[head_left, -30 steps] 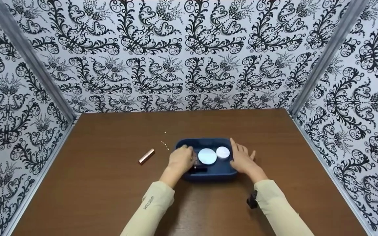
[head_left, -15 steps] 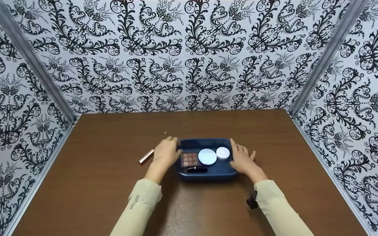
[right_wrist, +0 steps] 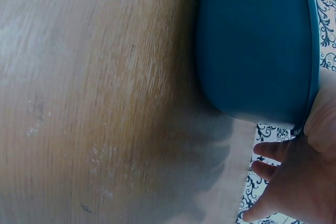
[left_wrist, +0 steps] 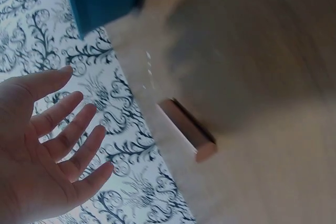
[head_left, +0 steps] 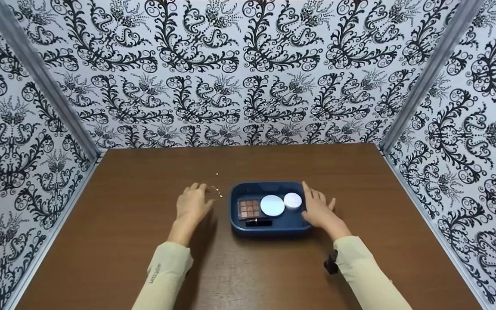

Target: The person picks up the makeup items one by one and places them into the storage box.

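Observation:
My left hand hovers above the tabletop, left of the blue tray, fingers spread and holding nothing. In the left wrist view that hand is open, palm visible, and apart from a rose-gold lipstick tube lying on the table. The head view hides the tube under the hand. My right hand rests at the tray's right rim, its fingers extended. Inside the tray are an eyeshadow palette, a black cosmetic tube, a round pale-blue case and a small white round jar.
Behind the left hand, a thin gold chain-like piece and a tiny pale speck lie on the brown table. Patterned walls enclose the back and sides. A small black object sits at the right cuff.
My left hand has come out of the tray and moved left over the lipstick tube, uncovering the eyeshadow palette. The right hand and the tray stay in place.

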{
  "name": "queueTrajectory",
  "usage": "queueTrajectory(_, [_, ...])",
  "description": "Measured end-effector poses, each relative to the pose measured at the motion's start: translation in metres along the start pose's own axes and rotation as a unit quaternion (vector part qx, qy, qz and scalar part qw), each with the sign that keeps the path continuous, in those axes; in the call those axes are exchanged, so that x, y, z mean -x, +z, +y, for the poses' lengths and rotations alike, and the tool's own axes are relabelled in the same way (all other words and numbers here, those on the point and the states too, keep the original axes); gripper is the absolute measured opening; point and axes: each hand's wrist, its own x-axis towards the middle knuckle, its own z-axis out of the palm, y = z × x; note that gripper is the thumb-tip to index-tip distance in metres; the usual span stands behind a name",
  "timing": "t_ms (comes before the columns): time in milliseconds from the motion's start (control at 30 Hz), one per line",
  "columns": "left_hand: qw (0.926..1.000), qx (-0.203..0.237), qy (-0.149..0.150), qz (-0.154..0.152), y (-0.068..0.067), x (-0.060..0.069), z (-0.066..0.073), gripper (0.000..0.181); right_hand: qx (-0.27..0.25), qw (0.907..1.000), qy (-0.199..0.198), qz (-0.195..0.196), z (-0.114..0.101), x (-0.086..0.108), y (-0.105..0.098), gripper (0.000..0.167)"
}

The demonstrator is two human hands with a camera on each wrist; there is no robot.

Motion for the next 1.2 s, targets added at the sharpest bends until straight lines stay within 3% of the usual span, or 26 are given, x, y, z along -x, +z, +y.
queueTrajectory(233, [0.9996, -0.006, -0.027, -0.01, 0.001, 0.006, -0.028, 0.05, -0.001, 1.0, 0.001, -0.001, 0.001, -0.001, 0.0, 0.091])
queueTrajectory(533, [0.9976, 0.025, -0.063, -0.018, 0.009, 0.012, -0.053, 0.046, 0.005, 1.0, 0.003, 0.001, 0.001, -0.001, 0.002, 0.091])
queueTrajectory(867, [0.9958, 0.039, -0.074, -0.038, 0.019, 0.014, -0.063, 0.05, 0.002, 1.0, 0.006, -0.003, 0.001, -0.001, 0.002, 0.091])
queueTrajectory(1200, [0.9945, 0.054, -0.082, -0.037, 0.033, 0.012, -0.064, 0.036, -0.002, 1.0, 0.009, -0.002, 0.0, 0.0, 0.0, 0.092])
